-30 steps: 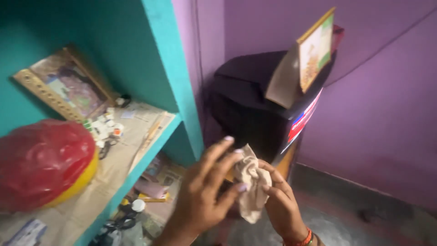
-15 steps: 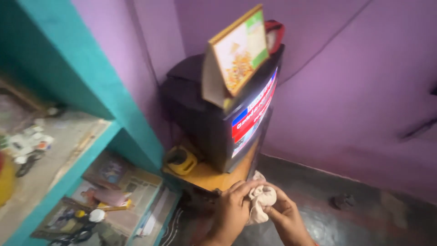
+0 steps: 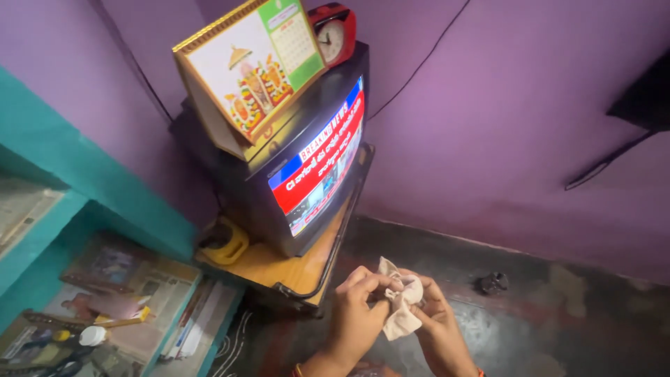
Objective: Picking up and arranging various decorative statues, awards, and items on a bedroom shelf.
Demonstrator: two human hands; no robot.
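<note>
Low in the view, the left hand (image 3: 359,314) and the right hand (image 3: 434,318) meet around a small cream cloth (image 3: 400,307). Both pinch it: the left hand's fingertips grip its upper edge, the right hand's fingers curl around its side, and a crumpled end hangs down between the palms. The hands are held over a dark, worn floor (image 3: 558,328).

Just beyond them stands a wooden stand (image 3: 279,269) with a dark metal rim, bearing a black boxy television (image 3: 293,174). Its screen shows a red band with a blue strip above it and white lettering. A yellow round object (image 3: 223,241) sits on the stand beside the set.

On top of the television leans a desk calendar (image 3: 251,70) with a gold border, a colourful picture and a green date panel. Behind it is a red clock (image 3: 333,31).

To the left, a teal shelf (image 3: 63,174) holds papers and small items. Purple walls (image 3: 502,105) close the corner.
</note>
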